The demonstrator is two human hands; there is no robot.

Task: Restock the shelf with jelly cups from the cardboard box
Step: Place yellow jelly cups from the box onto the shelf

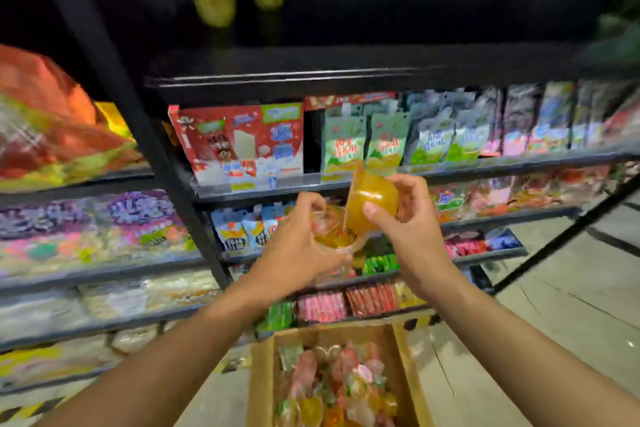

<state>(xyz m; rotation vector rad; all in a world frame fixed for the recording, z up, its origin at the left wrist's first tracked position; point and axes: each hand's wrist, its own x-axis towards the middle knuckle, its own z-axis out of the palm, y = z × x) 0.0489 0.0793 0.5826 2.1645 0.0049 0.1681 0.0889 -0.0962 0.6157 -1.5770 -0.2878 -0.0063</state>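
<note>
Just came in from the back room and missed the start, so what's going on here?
A person is restocking snack shelves. The right hand holds an orange jelly cup, tilted, while the left hand grips more jelly cups just below it. The cardboard box on the floor beneath still holds many.

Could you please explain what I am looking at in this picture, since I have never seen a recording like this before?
There is no machine here: a person wears a camera on the head, looking forward and down at their own two bare hands. The right hand grips an orange jelly cup, tilted on its side. The left hand holds more jelly cups, partly hidden by the fingers. Behind the hands stand dark shelves full of bright snack packs, blurred by motion. Below, on the floor, is an open cardboard box with more jelly cups in red, green and yellow.
</note>
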